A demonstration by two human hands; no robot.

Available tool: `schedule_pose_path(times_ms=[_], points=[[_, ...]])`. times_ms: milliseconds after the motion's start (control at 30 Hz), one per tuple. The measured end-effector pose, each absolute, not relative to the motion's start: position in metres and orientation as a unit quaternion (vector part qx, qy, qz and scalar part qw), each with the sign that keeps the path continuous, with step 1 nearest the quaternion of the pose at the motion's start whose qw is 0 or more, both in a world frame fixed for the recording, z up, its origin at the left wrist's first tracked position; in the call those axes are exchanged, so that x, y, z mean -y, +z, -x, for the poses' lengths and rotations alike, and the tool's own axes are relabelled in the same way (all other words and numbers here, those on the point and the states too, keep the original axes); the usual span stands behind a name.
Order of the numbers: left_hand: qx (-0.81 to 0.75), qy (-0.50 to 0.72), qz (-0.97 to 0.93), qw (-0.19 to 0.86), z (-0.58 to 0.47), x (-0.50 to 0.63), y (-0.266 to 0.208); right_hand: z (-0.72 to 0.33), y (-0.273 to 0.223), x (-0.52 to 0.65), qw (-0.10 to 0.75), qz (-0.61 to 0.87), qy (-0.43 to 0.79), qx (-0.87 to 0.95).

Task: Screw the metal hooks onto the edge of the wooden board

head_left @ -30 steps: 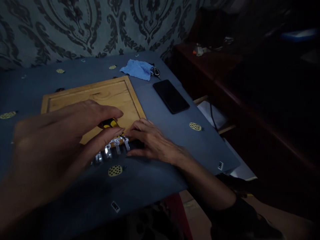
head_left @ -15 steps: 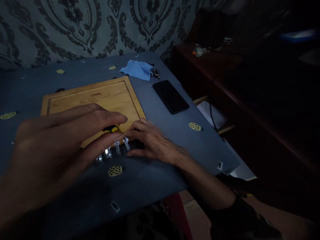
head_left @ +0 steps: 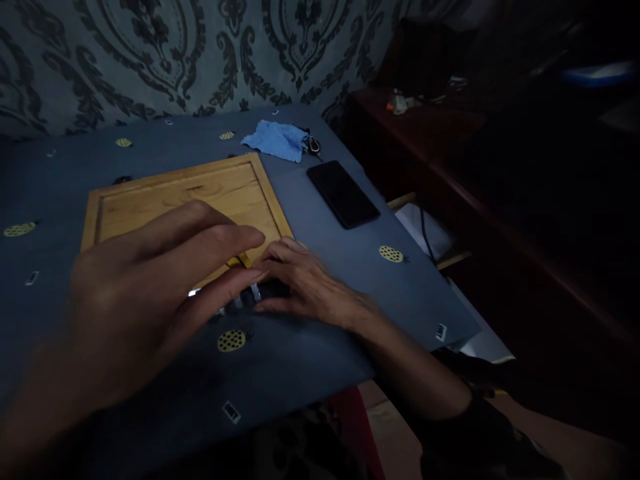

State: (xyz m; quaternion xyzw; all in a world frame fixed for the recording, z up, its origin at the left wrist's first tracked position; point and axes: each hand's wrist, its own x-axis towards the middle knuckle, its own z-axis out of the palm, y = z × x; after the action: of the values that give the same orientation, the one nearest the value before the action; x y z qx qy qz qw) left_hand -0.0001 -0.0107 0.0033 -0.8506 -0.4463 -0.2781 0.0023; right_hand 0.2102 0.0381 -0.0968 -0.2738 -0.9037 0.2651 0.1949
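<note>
My left hand (head_left: 160,283) reaches in from the left, thumb and fingers closed around a small yellow-and-black tool (head_left: 243,260). Most of that tool is hidden, so its exact kind does not show. Right beside it, my right hand (head_left: 313,283) rests on a dark piece (head_left: 276,289) with its fingertips at the front edge of the wooden tray (head_left: 274,212). Several shiny metal strips (head_left: 256,292) stick out from the dark piece, partly covered by my left thumb. The fingertips of both hands nearly meet there.
A black phone (head_left: 343,193) lies on the blue tablecloth (head_left: 320,360) to the right. Behind it are a blue cloth (head_left: 276,140) and a dark metal object with a loop (head_left: 313,145). Right of the table stands dark red furniture (head_left: 450,180). The scene is dim.
My left hand has shifted right and turned slightly, with the tool still in it, and now covers more of the metal strips. My right hand has stayed in place.
</note>
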Motion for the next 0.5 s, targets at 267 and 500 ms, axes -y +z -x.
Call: schedule_pose_path(times_ms=[267,500], points=[[0.498,-0.289,0.817,-0.005,-0.0078,0.0122,-0.0003,-0.2103,-0.0987,-0.039,0.198,0.275,0.257,0.905],[0.484,-0.263,0.835,-0.011,-0.0033,0.0085,0.0027,-0.211,-0.0992,-0.0385,0.197,0.276,0.264,0.903]])
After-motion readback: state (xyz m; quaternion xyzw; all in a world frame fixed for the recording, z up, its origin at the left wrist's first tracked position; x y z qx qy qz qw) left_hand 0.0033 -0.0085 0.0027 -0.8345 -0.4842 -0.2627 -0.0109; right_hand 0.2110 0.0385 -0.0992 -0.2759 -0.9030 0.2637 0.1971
